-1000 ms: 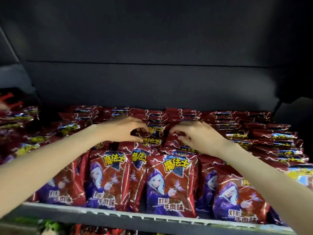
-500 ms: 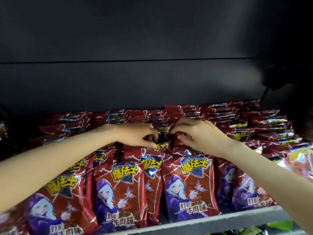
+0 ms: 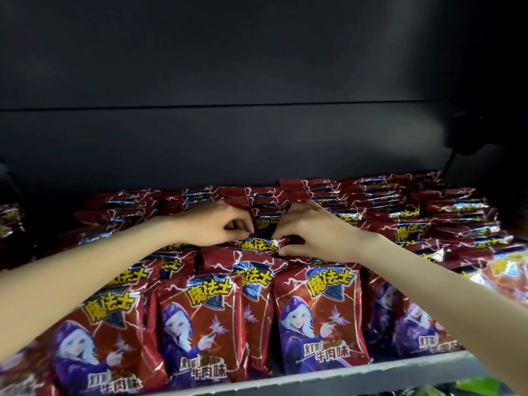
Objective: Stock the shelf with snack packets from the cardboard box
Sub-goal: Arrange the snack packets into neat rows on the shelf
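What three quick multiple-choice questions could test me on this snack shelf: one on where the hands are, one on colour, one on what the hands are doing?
1. Where do the two hands meet?
A. Over the middle rows of packets
B. Down at the shelf's front edge
C. Against the dark back panel

2. What is the packets' main colour?
A. Green
B. Red
C. White

3. What are the hands doing?
A. Hanging idle
B. Lying flat and open
C. Pinching one packet together

Answers: 1 A, the left hand and right hand meet mid-shelf, behind the front row. 2 B, the snack packets are red with yellow lettering. 3 C, fingers of both hands curl onto the held packet.
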Demonstrator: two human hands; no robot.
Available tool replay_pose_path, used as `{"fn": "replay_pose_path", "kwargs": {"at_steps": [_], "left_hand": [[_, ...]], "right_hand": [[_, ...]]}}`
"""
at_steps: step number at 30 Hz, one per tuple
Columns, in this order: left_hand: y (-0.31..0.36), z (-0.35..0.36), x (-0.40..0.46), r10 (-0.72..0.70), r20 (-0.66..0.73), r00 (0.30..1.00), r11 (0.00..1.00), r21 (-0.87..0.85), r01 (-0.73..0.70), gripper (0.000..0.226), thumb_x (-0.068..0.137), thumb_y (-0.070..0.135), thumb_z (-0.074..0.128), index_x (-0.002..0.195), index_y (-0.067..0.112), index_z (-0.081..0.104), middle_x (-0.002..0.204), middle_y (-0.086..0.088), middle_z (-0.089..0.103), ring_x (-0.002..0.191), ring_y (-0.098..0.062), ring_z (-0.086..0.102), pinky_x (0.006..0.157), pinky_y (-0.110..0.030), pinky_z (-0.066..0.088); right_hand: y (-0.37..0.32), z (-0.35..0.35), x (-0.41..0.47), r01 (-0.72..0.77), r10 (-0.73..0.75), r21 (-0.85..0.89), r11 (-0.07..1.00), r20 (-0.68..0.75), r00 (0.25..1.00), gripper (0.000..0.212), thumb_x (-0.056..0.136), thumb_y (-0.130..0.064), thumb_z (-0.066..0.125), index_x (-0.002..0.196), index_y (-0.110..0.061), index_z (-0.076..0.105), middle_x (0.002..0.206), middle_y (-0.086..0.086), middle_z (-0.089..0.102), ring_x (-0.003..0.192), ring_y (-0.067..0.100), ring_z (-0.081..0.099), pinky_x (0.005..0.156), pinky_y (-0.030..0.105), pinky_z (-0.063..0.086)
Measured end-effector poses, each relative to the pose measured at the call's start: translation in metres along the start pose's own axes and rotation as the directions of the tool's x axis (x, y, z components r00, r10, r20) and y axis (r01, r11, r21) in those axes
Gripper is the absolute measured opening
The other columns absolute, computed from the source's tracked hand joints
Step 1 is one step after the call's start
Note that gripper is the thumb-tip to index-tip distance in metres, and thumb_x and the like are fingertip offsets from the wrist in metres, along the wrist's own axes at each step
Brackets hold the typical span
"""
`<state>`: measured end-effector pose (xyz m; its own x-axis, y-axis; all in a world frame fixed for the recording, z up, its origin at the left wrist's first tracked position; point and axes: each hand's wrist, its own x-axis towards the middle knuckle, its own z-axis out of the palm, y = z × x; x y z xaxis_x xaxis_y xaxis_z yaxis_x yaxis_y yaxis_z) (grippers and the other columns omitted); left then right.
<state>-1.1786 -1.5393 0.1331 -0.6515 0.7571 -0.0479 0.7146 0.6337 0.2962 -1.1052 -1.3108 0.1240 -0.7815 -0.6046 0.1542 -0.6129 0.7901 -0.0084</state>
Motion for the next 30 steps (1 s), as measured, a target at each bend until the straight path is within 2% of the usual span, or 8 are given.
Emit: {"fn": "replay_pose_path", "kwargs": {"at_steps": [4, 8, 12, 18, 21, 24, 27, 30], "left_hand": [[0.0, -0.001, -0.002, -0.051, 0.107, 0.993, 0.994, 0.106, 0.039, 0.021, 0.095, 0.044, 0.047, 0.113, 0.036, 0.053, 0.113, 0.011, 0.064, 0.08, -0.01, 0.062, 0.074, -0.028, 0.049], [0.004, -0.006, -0.001, -0.094, 0.245, 0.965, 0.995, 0.056, 0.082, 0.053, 0.089, 0.044, 0.059, 0.136, 0.028, 0.043, 0.139, 0.009, 0.048, 0.125, -0.009, 0.048, 0.102, -0.024, 0.038], [0.007, -0.007, 0.001, -0.089, 0.182, 0.979, 0.994, 0.072, 0.077, 0.056, 0.083, 0.045, 0.066, 0.134, 0.032, 0.045, 0.137, 0.006, 0.052, 0.124, -0.009, 0.048, 0.102, -0.024, 0.039], [0.01, 0.002, -0.019, -0.145, -0.035, 0.989, 0.989, 0.022, 0.145, 0.06, 0.075, 0.064, 0.059, 0.13, 0.048, 0.04, 0.132, 0.007, 0.053, 0.119, -0.013, 0.051, 0.091, -0.025, 0.04], [0.01, 0.007, -0.021, -0.128, -0.003, 0.992, 0.989, 0.08, 0.127, 0.06, 0.078, 0.064, 0.058, 0.132, 0.048, 0.037, 0.132, 0.006, 0.054, 0.111, -0.013, 0.056, 0.09, -0.028, 0.045], [0.003, 0.009, -0.016, -0.116, 0.003, 0.993, 0.993, -0.005, 0.116, 0.04, 0.084, 0.057, 0.056, 0.12, 0.059, 0.039, 0.131, -0.001, 0.057, 0.105, -0.018, 0.061, 0.092, -0.038, 0.048], [0.0, 0.005, -0.008, -0.131, -0.012, 0.991, 0.991, -0.002, 0.131, 0.048, 0.08, 0.047, 0.069, 0.123, 0.048, 0.047, 0.131, 0.004, 0.056, 0.118, -0.012, 0.054, 0.099, -0.033, 0.043], [0.006, 0.009, 0.002, -0.105, -0.06, 0.993, 0.982, 0.154, 0.113, 0.056, 0.076, 0.045, 0.074, 0.125, 0.039, 0.049, 0.123, 0.005, 0.061, 0.108, -0.013, 0.058, 0.088, -0.032, 0.048]], "right_hand": [[-0.003, 0.001, -0.004, -0.065, 0.065, -0.018, 0.998, 0.036, 0.997, 0.045, 0.093, -0.055, 0.044, 0.123, -0.026, 0.057, 0.111, -0.005, 0.066, 0.117, 0.013, 0.044, 0.106, 0.032, 0.022], [-0.004, -0.002, 0.014, -0.076, 0.084, -0.085, 0.993, 0.094, 0.992, 0.036, 0.093, -0.044, 0.052, 0.121, -0.022, 0.055, 0.105, -0.002, 0.065, 0.11, 0.016, 0.047, 0.1, 0.031, 0.02], [-0.011, -0.003, 0.039, -0.043, 0.076, -0.148, 0.988, 0.225, 0.971, 0.043, 0.089, -0.04, 0.06, 0.127, -0.021, 0.052, 0.099, -0.002, 0.063, 0.099, 0.017, 0.047, 0.091, 0.031, 0.022], [-0.002, -0.002, 0.037, -0.134, 0.142, -0.11, 0.985, 0.068, 0.988, 0.051, 0.084, -0.044, 0.065, 0.131, -0.03, 0.049, 0.112, -0.001, 0.047, 0.108, 0.02, 0.029, 0.085, 0.024, 0.019], [-0.002, -0.002, 0.034, -0.107, 0.116, -0.149, 0.983, 0.051, 0.992, 0.048, 0.086, -0.042, 0.064, 0.13, -0.03, 0.049, 0.118, 0.0, 0.046, 0.113, 0.021, 0.029, 0.084, 0.023, 0.018], [-0.003, -0.002, 0.034, -0.08, 0.094, -0.196, 0.977, 0.065, 0.993, 0.048, 0.086, -0.043, 0.063, 0.13, -0.028, 0.049, 0.12, 0.002, 0.047, 0.113, 0.02, 0.03, 0.081, 0.022, 0.015], [-0.002, -0.002, 0.036, -0.115, 0.133, -0.171, 0.979, 0.099, 0.986, 0.05, 0.085, -0.047, 0.063, 0.128, -0.029, 0.049, 0.121, 0.002, 0.045, 0.113, 0.021, 0.031, 0.083, 0.024, 0.019], [0.002, -0.001, 0.036, -0.113, 0.134, -0.172, 0.979, 0.118, 0.984, 0.047, 0.084, -0.047, 0.064, 0.126, -0.03, 0.051, 0.119, 0.0, 0.044, 0.109, 0.019, 0.03, 0.087, 0.025, 0.025]]}}
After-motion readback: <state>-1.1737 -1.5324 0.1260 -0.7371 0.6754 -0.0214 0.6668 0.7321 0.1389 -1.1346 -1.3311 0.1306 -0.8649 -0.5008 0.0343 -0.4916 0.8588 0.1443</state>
